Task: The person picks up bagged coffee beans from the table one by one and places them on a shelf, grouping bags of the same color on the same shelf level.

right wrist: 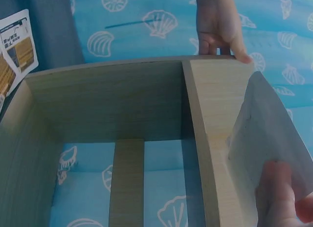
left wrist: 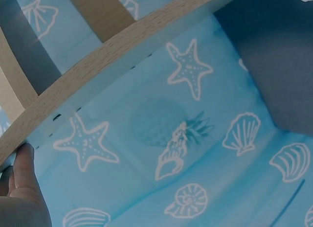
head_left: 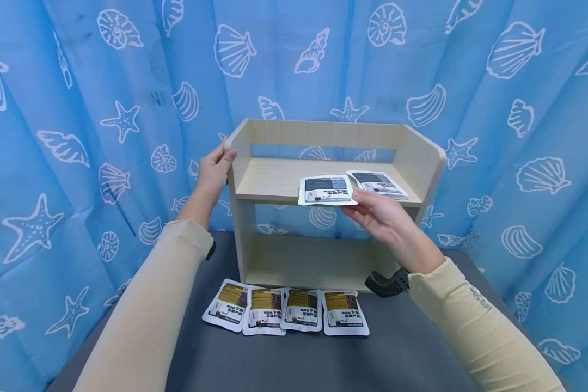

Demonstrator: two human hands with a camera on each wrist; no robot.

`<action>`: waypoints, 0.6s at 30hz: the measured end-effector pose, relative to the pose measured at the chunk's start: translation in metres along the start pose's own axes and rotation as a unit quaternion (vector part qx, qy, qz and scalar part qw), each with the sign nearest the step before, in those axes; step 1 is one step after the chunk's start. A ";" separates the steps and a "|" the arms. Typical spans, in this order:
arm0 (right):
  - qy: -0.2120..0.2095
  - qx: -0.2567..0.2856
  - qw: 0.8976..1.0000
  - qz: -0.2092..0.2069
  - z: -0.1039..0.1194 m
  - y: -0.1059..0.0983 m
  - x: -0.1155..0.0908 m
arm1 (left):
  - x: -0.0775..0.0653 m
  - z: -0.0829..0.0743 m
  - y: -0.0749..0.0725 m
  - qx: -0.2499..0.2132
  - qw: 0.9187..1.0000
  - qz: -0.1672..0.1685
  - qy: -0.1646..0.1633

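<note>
My left hand [head_left: 216, 167] grips the upper left side panel of a small two-tier wooden shelf [head_left: 274, 188]. In the left wrist view, a finger of that hand lies against the panel's edge. At the shelf's upper board, my right hand [head_left: 379, 215] pinches a flat white-edged pouch [head_left: 325, 190] by its right end, label upward. The right wrist view shows the plain back of this held pouch [right wrist: 266, 134]. Another pouch [head_left: 377, 183] lies on the upper board at the right, just behind the hand.
In front of the shelf, several similar pouches with brown-and-yellow labels [head_left: 301, 309] lie in a row on the dark grey tabletop [head_left: 274, 365], some overlapping. A blue curtain [head_left: 294, 65] with white shell drawings hangs behind. A black wrist strap [head_left: 387, 284] hangs by my right wrist.
</note>
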State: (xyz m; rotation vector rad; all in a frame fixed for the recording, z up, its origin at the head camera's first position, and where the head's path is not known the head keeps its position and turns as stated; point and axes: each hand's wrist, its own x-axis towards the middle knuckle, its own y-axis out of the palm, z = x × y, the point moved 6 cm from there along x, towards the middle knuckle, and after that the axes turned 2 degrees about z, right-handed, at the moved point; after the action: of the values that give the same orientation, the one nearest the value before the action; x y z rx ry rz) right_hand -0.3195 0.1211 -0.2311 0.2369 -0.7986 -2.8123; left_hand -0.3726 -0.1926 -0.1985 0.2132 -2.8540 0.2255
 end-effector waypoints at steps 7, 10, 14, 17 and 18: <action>0.005 0.009 1.000 -0.007 0.000 0.008 0.015 | 0.000 0.000 0.000 0.006 1.000 -0.002 0.001; 0.006 0.005 1.000 -0.010 0.000 0.012 0.019 | 0.000 -0.001 -0.001 0.006 1.000 -0.002 0.001; 0.010 -0.003 1.000 -0.020 -0.001 0.017 0.026 | -0.001 0.000 -0.001 0.007 1.000 -0.003 -0.001; 0.011 -0.009 0.999 -0.030 -0.003 0.018 0.033 | -0.001 0.000 -0.001 0.010 1.000 -0.003 -0.002; 0.007 -0.006 1.000 -0.025 -0.003 0.017 0.037 | 0.000 0.000 -0.001 0.011 1.000 -0.003 -0.001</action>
State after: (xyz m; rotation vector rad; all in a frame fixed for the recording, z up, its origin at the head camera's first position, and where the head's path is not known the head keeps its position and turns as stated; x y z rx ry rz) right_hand -0.3521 0.0961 -0.2285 0.2785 -0.7819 -2.8584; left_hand -0.3720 -0.1936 -0.1984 0.2264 -2.8543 0.2556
